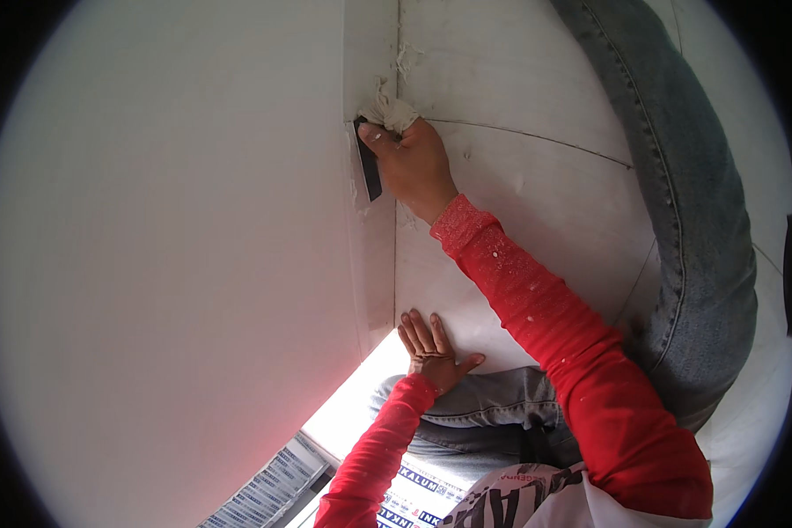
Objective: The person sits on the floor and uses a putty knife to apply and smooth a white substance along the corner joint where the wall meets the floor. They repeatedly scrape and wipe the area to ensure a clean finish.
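Note:
My right hand [414, 163] reaches up to the corner where a white wall [167, 246] meets white floor tiles [519, 176]. It grips a dark flat scraper blade [370, 172] together with a lump of whitish filler or cloth [387, 110], pressed against the corner joint. My left hand [431, 350] lies flat on the white tile lower down, fingers spread and holding nothing. Both my arms wear red sleeves speckled with white.
My leg in grey jeans [686, 211] curves along the right side, and my other knee [475, 409] is beneath my left hand. Thin grout lines [537, 135] cross the tiles. Printed cardboard [414, 502] lies at the bottom edge.

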Available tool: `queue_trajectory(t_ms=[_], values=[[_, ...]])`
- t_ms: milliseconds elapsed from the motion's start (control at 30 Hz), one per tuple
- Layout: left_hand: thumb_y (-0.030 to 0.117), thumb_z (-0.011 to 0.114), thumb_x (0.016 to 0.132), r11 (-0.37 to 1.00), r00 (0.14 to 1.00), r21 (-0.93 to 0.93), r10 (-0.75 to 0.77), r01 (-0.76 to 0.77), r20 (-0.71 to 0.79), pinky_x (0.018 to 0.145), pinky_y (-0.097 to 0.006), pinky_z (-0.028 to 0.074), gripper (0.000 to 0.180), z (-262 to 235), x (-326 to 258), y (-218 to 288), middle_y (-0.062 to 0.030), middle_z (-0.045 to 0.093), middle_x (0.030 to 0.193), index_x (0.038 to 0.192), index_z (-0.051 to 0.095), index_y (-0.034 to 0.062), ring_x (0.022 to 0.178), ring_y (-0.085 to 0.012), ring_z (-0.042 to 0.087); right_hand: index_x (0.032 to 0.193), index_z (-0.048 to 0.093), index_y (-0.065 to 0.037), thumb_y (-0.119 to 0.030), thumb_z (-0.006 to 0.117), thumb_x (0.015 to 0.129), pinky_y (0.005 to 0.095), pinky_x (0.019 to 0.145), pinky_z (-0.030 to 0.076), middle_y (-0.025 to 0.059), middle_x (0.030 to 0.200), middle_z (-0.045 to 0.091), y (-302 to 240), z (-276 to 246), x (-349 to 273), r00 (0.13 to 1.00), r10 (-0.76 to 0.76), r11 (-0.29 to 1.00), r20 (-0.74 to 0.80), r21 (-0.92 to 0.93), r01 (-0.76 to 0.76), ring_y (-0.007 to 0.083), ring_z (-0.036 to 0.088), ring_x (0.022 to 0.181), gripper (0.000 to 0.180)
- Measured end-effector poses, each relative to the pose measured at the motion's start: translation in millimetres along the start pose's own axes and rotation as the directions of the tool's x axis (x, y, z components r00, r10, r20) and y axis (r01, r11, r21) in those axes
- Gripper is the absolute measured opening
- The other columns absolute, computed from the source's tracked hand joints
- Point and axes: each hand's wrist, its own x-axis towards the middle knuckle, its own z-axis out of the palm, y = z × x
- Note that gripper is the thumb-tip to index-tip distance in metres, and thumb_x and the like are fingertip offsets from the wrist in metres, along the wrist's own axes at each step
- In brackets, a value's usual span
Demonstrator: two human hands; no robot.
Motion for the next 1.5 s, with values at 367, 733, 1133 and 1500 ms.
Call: queue_trajectory(t_ms=[367,733,1133,1500], values=[[0.081,0.054,0.08,0.996,0.992,-0.027,-0.083,0.086,0.1,0.112,-0.072,-0.007,0.133,2,0,0,-0.0454,-0.02,0.151,0.152,-0.017,-0.006,0.142,-0.0614,-0.02,0.11,0.065,0.001,-0.012,0.063,0.098,0.0267,0.082,0.047,-0.0015,0.096,0.067,-5,-2,0,0.999,0.008,1.0,0.039,-0.023,-0.007,0.0083,0.055,0.089,0.017],[0.074,0.063,0.079,0.999,0.999,-0.046,0.015,-0.017,-0.032,0.112,-0.073,-0.005,0.135,0,3,-1,-0.0485,-0.018,0.149,0.15,-0.013,-0.0109,0.14,-0.0643,-0.017,0.106,0.065,-0.001,-0.012,0.065,0.098,0.0256,0.081,0.047,-0.0024,0.093,0.066,2,-4,7,0.998,0.034,0.999,0.054,-0.001,-0.034,0.008,0.055,0.086,0.014],[0.082,0.053,0.079,0.998,0.998,-0.05,0.026,-0.028,-0.052,0.111,-0.073,-0.008,0.134,10,0,-4,-0.0462,-0.019,0.151,0.152,-0.017,-0.0065,0.141,-0.0623,-0.021,0.11,0.068,-0.001,-0.02,0.065,0.096,0.0346,0.077,0.052,0.0126,0.092,0.072,-6,-19,9,0.979,-0.038,0.963,0.199,-0.253,0.089,0.0232,0.065,0.082,0.024],[0.082,0.054,0.079,0.997,0.999,-0.08,0.003,-0.007,-0.044,0.111,-0.073,-0.007,0.134,8,2,-7,-0.0444,-0.021,0.152,0.152,-0.02,-0.0025,0.141,-0.0614,-0.022,0.113,0.065,-0.003,-0.018,0.065,0.098,0.0291,0.081,0.049,0.0046,0.101,0.072,-4,-6,8,0.996,0.001,0.965,0.094,-0.262,0.024,0.0128,0.061,0.089,0.022]])
